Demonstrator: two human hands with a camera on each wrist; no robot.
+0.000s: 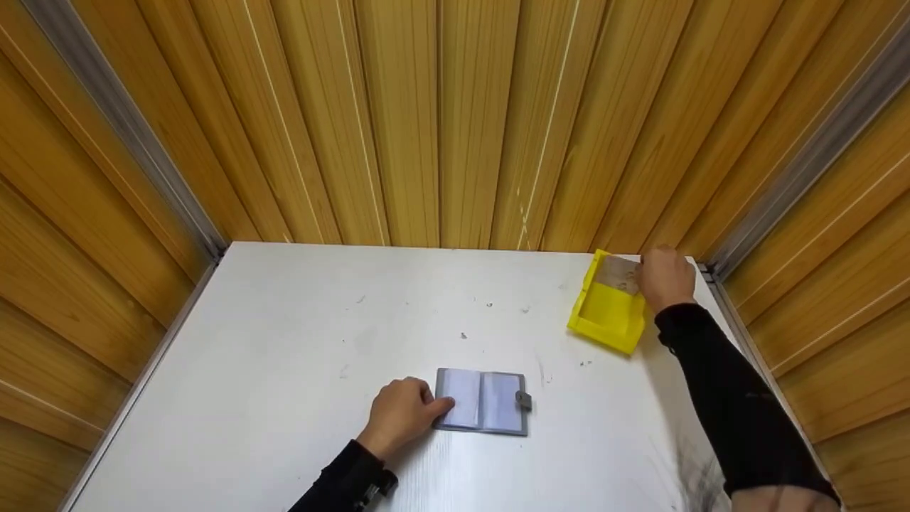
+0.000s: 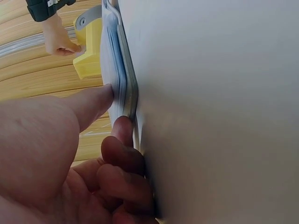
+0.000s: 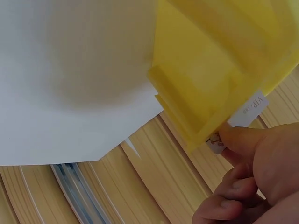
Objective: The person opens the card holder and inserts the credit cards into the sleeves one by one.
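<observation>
A small grey card holder [image 1: 502, 402] lies open on the white table, its clear pages spread and a snap tab on its right edge. My left hand [image 1: 402, 416] pinches its left edge, thumb on the page; in the left wrist view the thumb [image 2: 96, 105] is above and curled fingers are below. At the far right is a yellow bin [image 1: 610, 313], with a greyish, see-through-looking patch at its back end. My right hand [image 1: 667, 277] is at the bin's right side. In the right wrist view it pinches a white VIP card [image 3: 247, 111] against or beside the bin's wall.
Wood-look panels [image 1: 441, 121] rise behind and on both sides of the white table [image 1: 298, 341]. Metal strips run along the corners. Dark smudges mark the tabletop near the right forearm.
</observation>
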